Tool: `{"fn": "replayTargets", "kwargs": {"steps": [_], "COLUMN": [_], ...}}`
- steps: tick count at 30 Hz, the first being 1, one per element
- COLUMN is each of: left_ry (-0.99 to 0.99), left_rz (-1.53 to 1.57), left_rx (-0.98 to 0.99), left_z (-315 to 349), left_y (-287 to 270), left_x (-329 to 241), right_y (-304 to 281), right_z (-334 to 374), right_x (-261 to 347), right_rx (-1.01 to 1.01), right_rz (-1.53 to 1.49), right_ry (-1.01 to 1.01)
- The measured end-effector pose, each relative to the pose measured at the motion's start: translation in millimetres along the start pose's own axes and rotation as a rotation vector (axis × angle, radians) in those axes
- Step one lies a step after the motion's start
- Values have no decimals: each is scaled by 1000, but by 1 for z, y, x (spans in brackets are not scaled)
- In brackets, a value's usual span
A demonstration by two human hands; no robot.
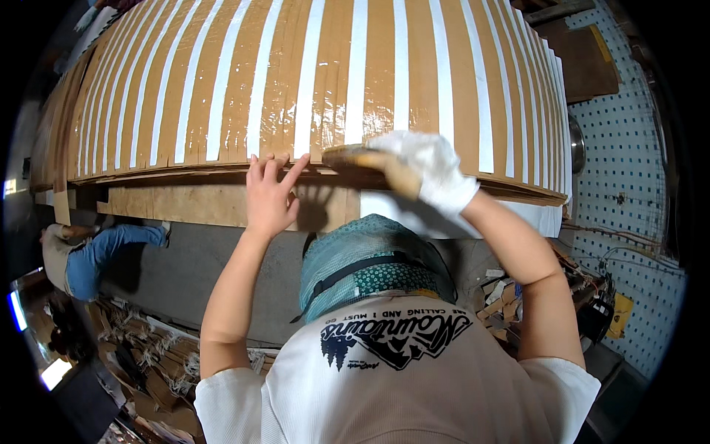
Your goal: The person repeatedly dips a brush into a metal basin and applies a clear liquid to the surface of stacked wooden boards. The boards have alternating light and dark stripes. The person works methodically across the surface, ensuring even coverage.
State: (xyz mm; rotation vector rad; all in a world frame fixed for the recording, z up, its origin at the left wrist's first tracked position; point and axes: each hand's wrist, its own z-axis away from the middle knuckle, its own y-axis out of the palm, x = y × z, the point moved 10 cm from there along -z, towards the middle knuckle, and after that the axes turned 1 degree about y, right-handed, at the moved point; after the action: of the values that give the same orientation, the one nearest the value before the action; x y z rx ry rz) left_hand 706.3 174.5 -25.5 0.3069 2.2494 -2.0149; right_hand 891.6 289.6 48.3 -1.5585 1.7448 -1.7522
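A wide stack of brown cardboard sheets [285,96] lies before me, its glossy top crossed by white strips [355,66]. My left hand [270,196] rests at the stack's near edge with its fingers spread, fingertips on the cardboard and nothing held. On my right hand [436,170] is a white glove with a tan part towards the fingers. It is closed around a flat brown tool [351,155], which reaches left over the near edge. The glove hides much of the tool, so I cannot tell its exact kind.
Below the stack runs a pale wooden board [177,206], with a white sheet [529,216] farther right. A person in jeans [111,255] is at the left. Scraps [503,300] lie at the right, near a dotted panel [617,155]. A teal mesh item [362,259] is close to my chest.
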Motion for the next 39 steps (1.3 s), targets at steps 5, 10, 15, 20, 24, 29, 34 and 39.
{"fn": "replayTargets", "kwargs": {"steps": [5,10,15,20,24,29,34,39], "left_ry": [22,30,29,29,9,-8,-19,-36], "left_rz": [-45,-79,-64,13,57,12,7,23], "left_rx": [-4,40,80,106,156,269,334,382], "left_z": [-1,-9,-14,-22,-26,-25,-30,-16], "left_y": [-2,-7,-14,-16,-11,0,3,22], "left_x": [-2,-5,-3,-3,2,8,12,17], "right_y": [-27,2,-33,-59,-79,-104,-115,-122], "right_z": [-22,28,-17,-93,-169,-264,-353,-418], "right_x": [-44,-49,-72,-152,-216,-297,-378,-435], "right_rx": [-8,178,361,48,-36,-139,-237,-327], "right_rz": [282,221,153,218,279,381,423,445], "right_ry": [75,199,476,437,473,441,442,374]}}
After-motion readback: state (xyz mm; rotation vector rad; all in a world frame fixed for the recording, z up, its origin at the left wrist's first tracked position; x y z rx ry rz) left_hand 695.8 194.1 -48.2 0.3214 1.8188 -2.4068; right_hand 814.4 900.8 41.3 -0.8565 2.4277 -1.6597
